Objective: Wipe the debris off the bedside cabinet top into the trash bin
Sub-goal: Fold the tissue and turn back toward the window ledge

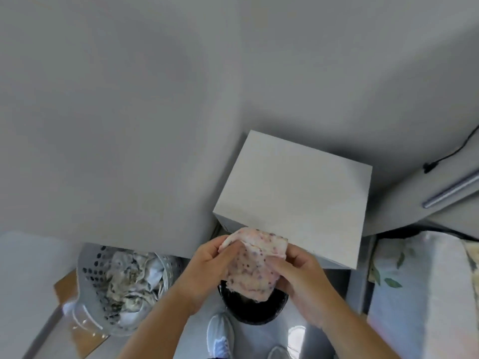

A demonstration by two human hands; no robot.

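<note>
The left hand [207, 265] and right hand [300, 278] pinch the spotted cloth [252, 265], apparently light and limp, bunched over the black trash bin [255, 310]; gripping its gathered edges appears safest.

Plain grey walls [129, 99], perforated laundry basket [88, 275] (clothes inside), grey floor [197, 322]

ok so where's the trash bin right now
In the head view the black trash bin sits on the floor low in the middle, below the cabinet's near edge, mostly hidden under the spotted cloth held by both hands, right of the perforated basket.
</note>
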